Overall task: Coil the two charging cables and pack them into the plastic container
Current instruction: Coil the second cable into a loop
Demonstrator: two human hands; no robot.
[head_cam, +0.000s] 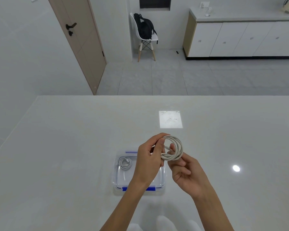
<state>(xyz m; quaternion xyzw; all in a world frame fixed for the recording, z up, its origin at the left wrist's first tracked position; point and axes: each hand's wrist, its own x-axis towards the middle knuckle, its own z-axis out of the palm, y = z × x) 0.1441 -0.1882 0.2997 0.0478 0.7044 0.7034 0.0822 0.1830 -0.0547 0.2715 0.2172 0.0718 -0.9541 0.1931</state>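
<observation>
A clear plastic container [122,180] with blue clips sits on the white table [57,147] near its front edge. One white charging cable [124,163] lies coiled inside it, at the far left corner. A second, thicker white cable [175,148] is wound into a round coil and held in the air above the container's far right side. My left hand [148,160] grips the coil's left side, thumb on top. My right hand [185,172] pinches the coil's lower right, other fingers loosely curled beneath.
Beyond the table's far edge is tiled floor with a white chair [146,36] carrying a black backpack, a beige door [78,40] on the left, and white cabinets [240,39] on the right.
</observation>
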